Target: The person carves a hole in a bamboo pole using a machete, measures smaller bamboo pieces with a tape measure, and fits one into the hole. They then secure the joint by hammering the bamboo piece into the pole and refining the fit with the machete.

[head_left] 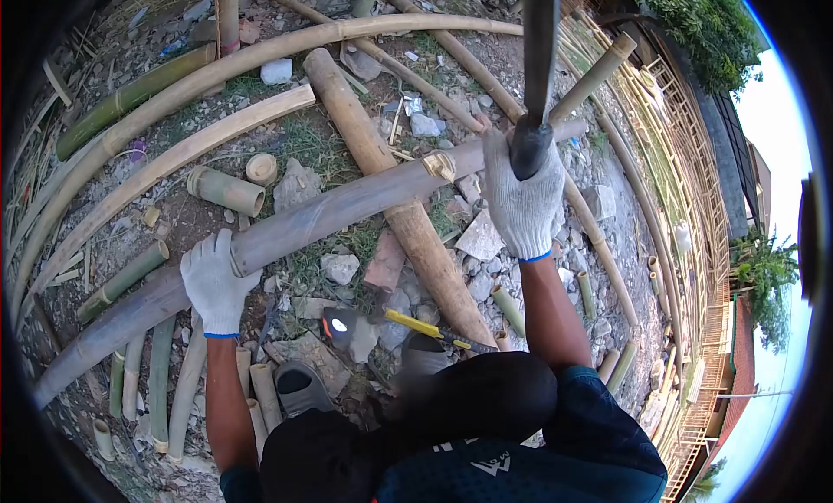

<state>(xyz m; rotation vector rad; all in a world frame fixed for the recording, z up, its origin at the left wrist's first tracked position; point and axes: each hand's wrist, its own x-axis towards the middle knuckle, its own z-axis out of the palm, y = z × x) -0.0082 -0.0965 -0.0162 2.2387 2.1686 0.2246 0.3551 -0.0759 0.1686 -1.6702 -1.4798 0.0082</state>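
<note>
A long grey bamboo pole (338, 206) lies slantwise across a thicker tan log (421, 243). On its left part rests my left hand (217, 279), in a white knit glove, with the fingers wrapped over the pole. My right hand (525, 191), gloved too, is closed round the dark handle (529, 146) of a long blade (540, 52) that points up, above the right part of the pole. Between the hands, a pale cut notch (438, 166) shows on the pole's upper side.
A yellow tool (438, 331) lies near my knees beside a dark object with an orange edge (338, 325). Short bamboo pieces (227, 191), stones (482, 236) and long curved poles (182, 160) cover the ground. A bamboo fence (716, 364) stands at the right.
</note>
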